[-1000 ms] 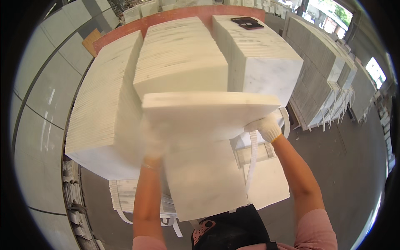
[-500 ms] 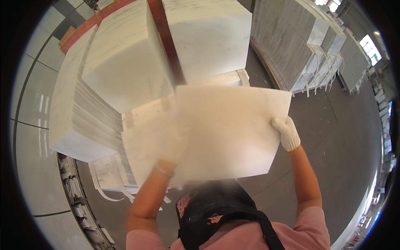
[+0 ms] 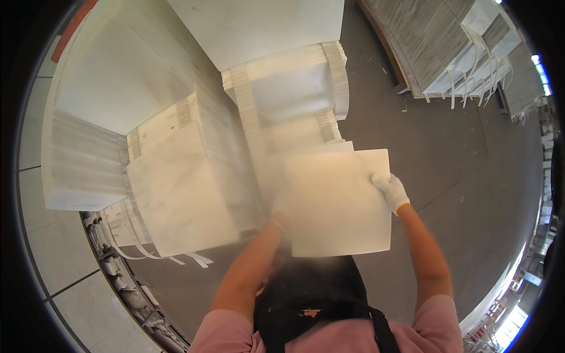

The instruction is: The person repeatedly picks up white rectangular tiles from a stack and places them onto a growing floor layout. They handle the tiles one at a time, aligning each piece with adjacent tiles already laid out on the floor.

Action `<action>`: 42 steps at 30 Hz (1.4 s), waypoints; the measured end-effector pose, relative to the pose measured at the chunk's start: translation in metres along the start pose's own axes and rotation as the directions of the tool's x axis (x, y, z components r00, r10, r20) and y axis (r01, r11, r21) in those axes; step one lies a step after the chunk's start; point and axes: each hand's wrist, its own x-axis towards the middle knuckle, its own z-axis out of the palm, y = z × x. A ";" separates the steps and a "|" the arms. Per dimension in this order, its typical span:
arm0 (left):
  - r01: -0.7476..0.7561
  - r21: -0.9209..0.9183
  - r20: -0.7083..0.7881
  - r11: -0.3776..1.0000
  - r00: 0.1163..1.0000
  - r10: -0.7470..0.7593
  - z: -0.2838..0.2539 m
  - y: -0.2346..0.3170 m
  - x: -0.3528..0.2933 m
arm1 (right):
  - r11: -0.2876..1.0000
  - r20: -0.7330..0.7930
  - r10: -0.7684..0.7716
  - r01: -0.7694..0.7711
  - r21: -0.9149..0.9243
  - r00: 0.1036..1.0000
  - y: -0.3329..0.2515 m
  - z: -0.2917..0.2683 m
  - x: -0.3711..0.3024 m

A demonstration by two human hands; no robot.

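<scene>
A pale rectangular stone tile (image 3: pixel 344 203) lies flat across the front of me, over the near end of the right-hand row of stacked tiles (image 3: pixel 268 170). My right hand (image 3: pixel 391 193), in a white knit glove, grips its right edge, thumb on top and fingers out of sight beneath. At the tile's left edge is my left hand (image 3: pixel 281 219), blurred by a hazy patch; its fingers cannot be made out. Left of it, a veined white tile (image 3: pixel 182 194) lies on top of the lower left stack.
Large stacks of white tiles (image 3: pixel 118 65) stand ahead and to the left. Grey-veined slabs (image 3: pixel 421 44) with loose white straps (image 3: pixel 479 76) stand at the far right. Dark grey floor (image 3: pixel 465 194) lies to my right. A channel with stone scraps (image 3: pixel 118 279) runs along the left.
The tile in my hands has shifted right against the stacks, uncovering the veined tile on the left stack and the gap between rows. My view has moved closer to the stacks.
</scene>
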 end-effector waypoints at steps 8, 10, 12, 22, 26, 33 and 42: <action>0.288 -0.069 -0.038 0.955 0.956 -0.291 -0.015 -0.043 0.025 | 0.971 0.069 -0.118 0.129 -0.201 0.991 0.030 0.058 0.083; 0.337 -0.087 -0.034 0.938 0.940 -0.341 -0.021 -0.042 0.030 | 0.950 0.089 -0.140 0.159 -0.270 0.986 0.034 0.064 0.101; 0.308 -0.110 -0.047 0.945 0.948 -0.315 -0.024 -0.043 0.031 | 0.933 0.103 -0.177 0.200 -0.299 0.979 0.037 0.069 0.114; 0.316 -0.136 -0.011 0.939 0.947 -0.320 -0.041 -0.013 0.010 | 0.996 0.145 -0.078 0.071 0.054 0.986 0.039 0.065 0.109; 0.293 -0.026 0.003 0.956 0.956 -0.293 -0.052 -0.001 0.000 | 1.000 0.152 0.005 -0.001 -0.026 0.988 0.026 0.063 0.107; -0.453 0.454 -0.051 0.767 0.847 0.530 -0.001 -0.009 -0.044 | 0.944 0.118 -0.081 0.114 -0.309 0.990 0.028 0.068 0.125; -0.090 -0.172 0.242 0.981 0.961 0.130 -0.075 0.024 -0.158 | 0.292 0.059 -0.382 0.181 -0.939 0.922 -0.121 0.012 0.084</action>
